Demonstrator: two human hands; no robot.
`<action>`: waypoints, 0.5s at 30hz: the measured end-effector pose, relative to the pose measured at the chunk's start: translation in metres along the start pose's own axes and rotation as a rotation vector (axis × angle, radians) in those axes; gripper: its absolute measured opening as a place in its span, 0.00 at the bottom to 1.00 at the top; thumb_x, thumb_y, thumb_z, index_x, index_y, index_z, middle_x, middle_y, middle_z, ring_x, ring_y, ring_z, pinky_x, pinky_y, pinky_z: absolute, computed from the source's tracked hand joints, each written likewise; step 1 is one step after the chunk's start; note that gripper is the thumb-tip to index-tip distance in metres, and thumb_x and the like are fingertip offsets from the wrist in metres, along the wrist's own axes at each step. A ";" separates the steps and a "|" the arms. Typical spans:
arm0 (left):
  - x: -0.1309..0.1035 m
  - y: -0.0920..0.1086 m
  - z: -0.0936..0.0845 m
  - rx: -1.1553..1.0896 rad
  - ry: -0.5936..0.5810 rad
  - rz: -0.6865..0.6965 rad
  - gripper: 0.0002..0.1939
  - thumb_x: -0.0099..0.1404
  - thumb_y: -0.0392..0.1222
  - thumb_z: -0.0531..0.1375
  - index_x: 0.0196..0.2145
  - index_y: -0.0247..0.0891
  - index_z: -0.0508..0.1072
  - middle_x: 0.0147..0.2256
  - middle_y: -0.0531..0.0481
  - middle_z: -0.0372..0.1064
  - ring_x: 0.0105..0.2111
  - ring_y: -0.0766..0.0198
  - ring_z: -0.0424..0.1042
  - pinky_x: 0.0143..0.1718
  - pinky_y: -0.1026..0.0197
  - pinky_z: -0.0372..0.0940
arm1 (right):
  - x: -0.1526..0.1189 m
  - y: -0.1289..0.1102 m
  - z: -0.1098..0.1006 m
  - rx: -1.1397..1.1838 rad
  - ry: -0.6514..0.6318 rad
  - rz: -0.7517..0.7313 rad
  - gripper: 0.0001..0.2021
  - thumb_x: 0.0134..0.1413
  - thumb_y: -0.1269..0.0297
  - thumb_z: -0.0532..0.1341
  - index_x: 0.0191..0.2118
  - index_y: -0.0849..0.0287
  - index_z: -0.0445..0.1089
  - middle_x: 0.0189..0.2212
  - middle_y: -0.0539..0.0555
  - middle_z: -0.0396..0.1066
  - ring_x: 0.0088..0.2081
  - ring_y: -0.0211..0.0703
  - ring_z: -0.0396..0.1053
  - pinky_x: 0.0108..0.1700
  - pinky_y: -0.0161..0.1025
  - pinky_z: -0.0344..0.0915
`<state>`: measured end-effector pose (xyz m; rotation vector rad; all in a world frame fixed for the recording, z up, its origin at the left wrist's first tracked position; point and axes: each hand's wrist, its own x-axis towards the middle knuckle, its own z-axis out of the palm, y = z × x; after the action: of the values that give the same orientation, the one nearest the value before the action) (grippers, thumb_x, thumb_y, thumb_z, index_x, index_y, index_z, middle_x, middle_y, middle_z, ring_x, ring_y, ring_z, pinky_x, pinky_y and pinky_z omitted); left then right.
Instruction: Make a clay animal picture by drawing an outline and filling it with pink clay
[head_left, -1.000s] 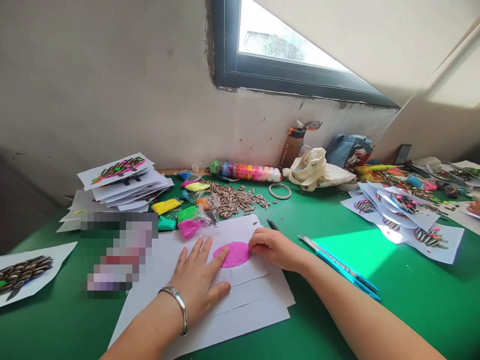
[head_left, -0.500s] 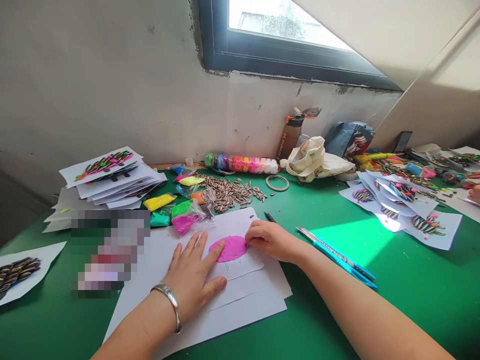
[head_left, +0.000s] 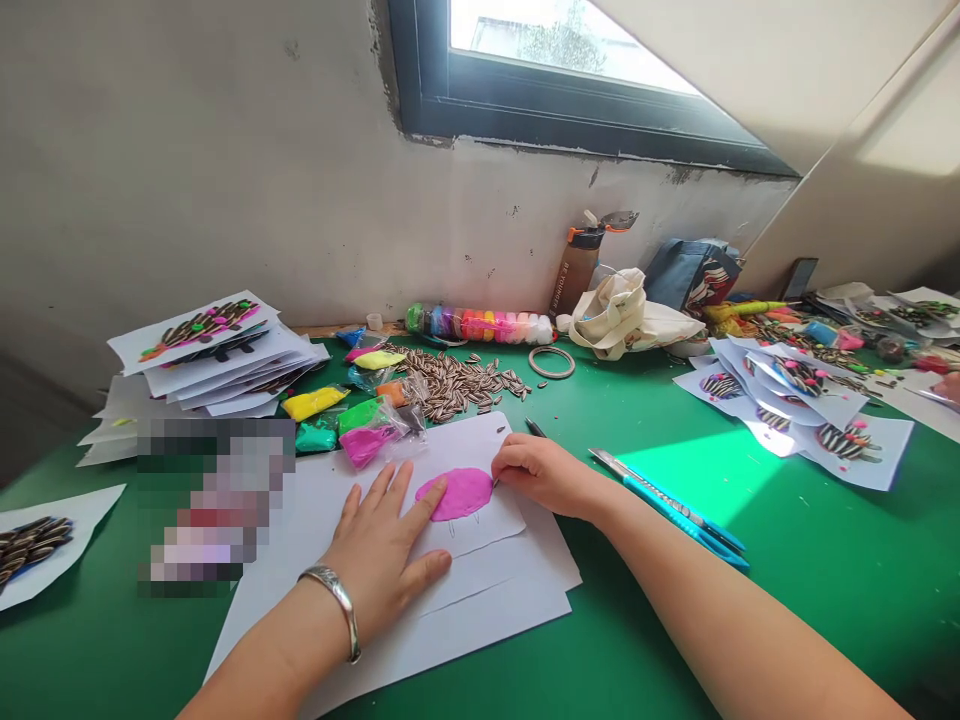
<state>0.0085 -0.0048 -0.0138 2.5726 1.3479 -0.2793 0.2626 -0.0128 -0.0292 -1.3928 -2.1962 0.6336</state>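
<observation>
A flat oval of pink clay (head_left: 465, 492) lies on a white sheet (head_left: 491, 545), with short leg shapes drawn below it. My left hand (head_left: 382, 545) rests flat on the paper with its fingers spread; the index fingertip touches the left part of the clay. At the oval's right edge, my right hand (head_left: 536, 475) is closed in a pinch. A small dark tip, apparently of a sunflower seed, shows under its fingertips; the rest is hidden. One loose seed (head_left: 502, 429) sits near the sheet's top edge.
Behind the paper are a sunflower seed pile (head_left: 465, 385) and bagged clay (head_left: 365, 443). A pen (head_left: 534, 428) and a blue utility knife (head_left: 660, 505) lie at right. Stacked seed pictures (head_left: 217, 365) stand at left, more pictures (head_left: 795, 400) at right. A bottle (head_left: 577, 270) stands by the wall.
The camera view has shifted slightly. Both hands keep nearly the same place on the paper, the right still pinching at the clay's right edge.
</observation>
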 end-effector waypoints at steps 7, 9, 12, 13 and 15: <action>0.001 -0.001 0.002 -0.016 0.016 0.006 0.33 0.61 0.55 0.54 0.62 0.51 0.54 0.65 0.38 0.41 0.64 0.42 0.37 0.59 0.35 0.40 | 0.001 0.001 0.001 -0.015 0.003 0.007 0.10 0.57 0.75 0.54 0.34 0.57 0.72 0.35 0.51 0.68 0.36 0.38 0.66 0.39 0.34 0.62; 0.001 -0.001 0.002 -0.015 0.013 0.009 0.33 0.62 0.55 0.54 0.62 0.51 0.53 0.65 0.38 0.41 0.64 0.42 0.37 0.59 0.35 0.40 | 0.002 0.002 0.001 -0.026 0.003 0.002 0.10 0.57 0.76 0.54 0.33 0.57 0.72 0.35 0.52 0.68 0.36 0.38 0.66 0.38 0.34 0.62; 0.001 -0.002 0.003 -0.016 0.017 0.013 0.33 0.62 0.55 0.54 0.62 0.51 0.53 0.65 0.38 0.41 0.64 0.42 0.37 0.59 0.35 0.40 | 0.001 0.004 0.001 -0.007 0.014 0.011 0.10 0.57 0.76 0.54 0.33 0.56 0.71 0.35 0.51 0.68 0.36 0.38 0.66 0.38 0.34 0.61; 0.001 -0.002 0.003 -0.019 0.021 0.014 0.32 0.61 0.55 0.54 0.62 0.51 0.54 0.65 0.38 0.41 0.64 0.42 0.37 0.59 0.35 0.40 | 0.000 0.004 0.001 0.004 0.025 0.021 0.10 0.57 0.76 0.54 0.34 0.56 0.71 0.35 0.51 0.69 0.36 0.38 0.66 0.38 0.34 0.61; 0.000 -0.002 0.003 -0.024 0.028 0.014 0.32 0.62 0.54 0.55 0.62 0.50 0.54 0.65 0.39 0.41 0.64 0.42 0.37 0.59 0.35 0.40 | -0.001 0.002 0.001 0.018 0.056 0.049 0.10 0.57 0.76 0.53 0.34 0.57 0.70 0.35 0.51 0.69 0.36 0.38 0.66 0.38 0.34 0.61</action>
<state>0.0071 -0.0044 -0.0165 2.5750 1.3337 -0.2237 0.2638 -0.0131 -0.0312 -1.4409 -2.1133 0.6225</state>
